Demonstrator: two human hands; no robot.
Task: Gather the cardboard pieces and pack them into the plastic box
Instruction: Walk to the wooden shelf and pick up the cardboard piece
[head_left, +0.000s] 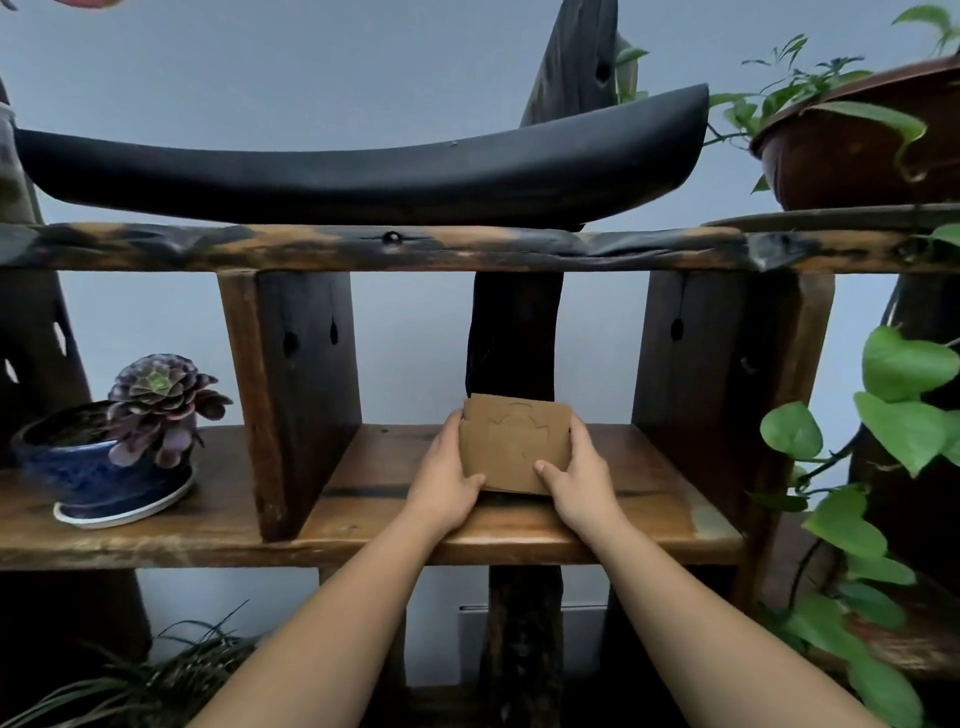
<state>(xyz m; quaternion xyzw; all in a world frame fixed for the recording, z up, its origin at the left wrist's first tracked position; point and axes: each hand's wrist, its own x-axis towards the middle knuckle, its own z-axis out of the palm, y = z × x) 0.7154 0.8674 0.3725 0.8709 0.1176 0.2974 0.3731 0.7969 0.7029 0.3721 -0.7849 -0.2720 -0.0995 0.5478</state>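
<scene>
Cardboard pieces (511, 447) pinched between left hand (447, 480) and right hand (579, 483); rear sheets mostly hidden, count unclear.

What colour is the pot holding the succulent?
Deep blue pot, on a white-rimmed saucer; head view.

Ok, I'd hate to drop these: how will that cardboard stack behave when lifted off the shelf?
The cardboard stack is probably light and fairly stiff: thin flat sheets, unbent between the left hand and right hand. Edges look uneven, so loose pieces may slide apart unless squeezed.
</scene>
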